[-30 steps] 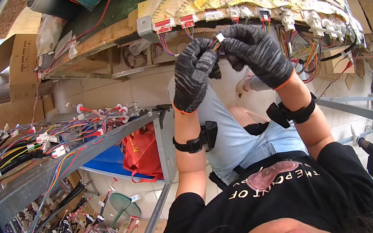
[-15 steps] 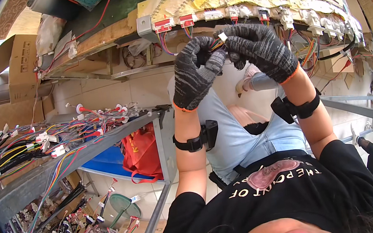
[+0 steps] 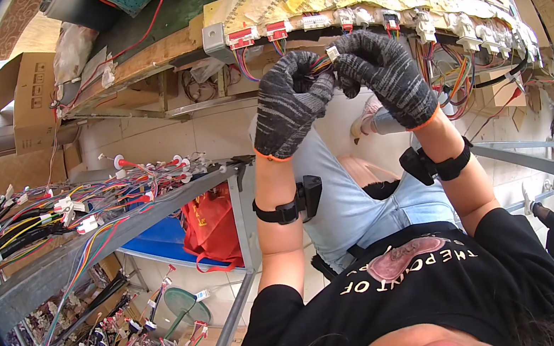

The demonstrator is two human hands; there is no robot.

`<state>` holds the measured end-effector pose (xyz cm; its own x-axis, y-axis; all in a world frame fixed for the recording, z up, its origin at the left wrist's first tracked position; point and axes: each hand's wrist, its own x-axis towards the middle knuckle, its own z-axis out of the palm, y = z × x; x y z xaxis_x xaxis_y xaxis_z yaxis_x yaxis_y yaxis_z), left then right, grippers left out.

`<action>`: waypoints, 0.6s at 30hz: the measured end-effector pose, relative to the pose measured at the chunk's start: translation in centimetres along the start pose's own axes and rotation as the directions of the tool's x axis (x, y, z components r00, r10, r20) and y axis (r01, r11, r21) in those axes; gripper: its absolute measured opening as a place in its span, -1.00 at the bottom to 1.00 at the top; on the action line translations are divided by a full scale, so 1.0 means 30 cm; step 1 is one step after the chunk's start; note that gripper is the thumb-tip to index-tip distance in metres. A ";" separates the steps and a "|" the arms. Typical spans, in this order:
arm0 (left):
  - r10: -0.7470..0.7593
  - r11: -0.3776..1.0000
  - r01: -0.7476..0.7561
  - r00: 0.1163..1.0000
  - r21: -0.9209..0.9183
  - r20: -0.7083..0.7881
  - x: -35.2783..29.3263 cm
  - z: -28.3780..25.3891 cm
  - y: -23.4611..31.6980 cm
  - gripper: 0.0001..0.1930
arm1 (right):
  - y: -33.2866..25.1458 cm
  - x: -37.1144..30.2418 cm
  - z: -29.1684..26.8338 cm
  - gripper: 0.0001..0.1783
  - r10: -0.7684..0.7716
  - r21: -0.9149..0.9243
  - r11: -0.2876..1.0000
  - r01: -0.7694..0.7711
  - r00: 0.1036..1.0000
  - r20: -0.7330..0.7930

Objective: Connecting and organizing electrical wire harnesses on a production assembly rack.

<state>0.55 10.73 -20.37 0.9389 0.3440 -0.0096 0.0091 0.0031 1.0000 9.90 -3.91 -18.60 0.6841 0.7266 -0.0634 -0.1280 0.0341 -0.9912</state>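
Below the workbench edge point(image 3: 152, 55), both gloved hands (left point(image 3: 288, 103), right point(image 3: 384, 74)) pinch fingers closed around a small white connector point(image 3: 331, 53).

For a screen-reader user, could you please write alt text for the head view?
Two hands in dark knit gloves, left hand and right hand, meet at a small white connector on a bundle of coloured wires, just below a workbench edged with more connectors. A rack of wire harnesses stands at the left, with a red bag beneath.
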 end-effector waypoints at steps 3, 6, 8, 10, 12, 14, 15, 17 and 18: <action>-0.077 0.996 0.080 0.995 -0.037 0.066 0.006 -0.024 0.023 -0.81 | 0.008 0.005 0.009 -0.80 -0.029 0.053 0.998 0.030 0.999 -0.018; -0.101 0.991 0.108 0.991 -0.080 0.088 0.012 -0.033 0.042 -0.81 | 0.006 0.009 0.013 -0.80 -0.092 -0.016 0.996 0.091 0.994 -0.061; -0.130 0.991 0.132 0.986 -0.011 0.104 0.013 -0.042 0.053 -0.81 | 0.000 0.008 0.007 -0.80 -0.029 0.004 1.000 0.029 0.999 -0.033; -0.129 0.991 0.126 0.985 0.034 0.110 0.015 -0.043 0.059 -0.82 | -0.002 0.003 0.005 -0.80 -0.005 0.009 1.000 0.005 0.999 -0.034; -0.099 0.993 0.093 0.990 0.070 0.097 0.018 -0.038 0.059 -0.84 | 0.002 -0.004 0.014 -0.81 -0.061 0.025 0.998 0.062 0.997 -0.042; -0.106 0.993 0.107 0.994 -0.040 0.031 0.021 -0.021 0.055 -0.85 | 0.010 -0.011 0.036 -0.81 -0.118 -0.085 0.991 0.107 0.984 -0.132; -0.123 0.988 0.122 0.992 -0.090 0.002 0.022 -0.013 0.052 -0.85 | 0.013 -0.014 0.047 -0.81 -0.158 -0.127 0.982 0.137 0.972 -0.173; -0.111 0.986 0.106 0.993 -0.133 -0.033 0.025 0.001 0.047 -0.86 | 0.012 -0.014 0.062 -0.82 -0.314 -0.331 0.912 0.243 0.933 -0.178; -0.092 0.983 0.082 0.994 -0.162 -0.051 0.026 0.005 0.044 -0.86 | 0.009 -0.013 0.065 -0.82 -0.365 -0.468 0.849 0.245 0.913 -0.184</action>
<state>1.34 10.88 -19.05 0.9153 0.3898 -0.1011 0.0303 0.1837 0.9825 8.20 -2.85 -18.61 0.8030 0.5249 0.2822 0.3951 -0.1144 -0.9115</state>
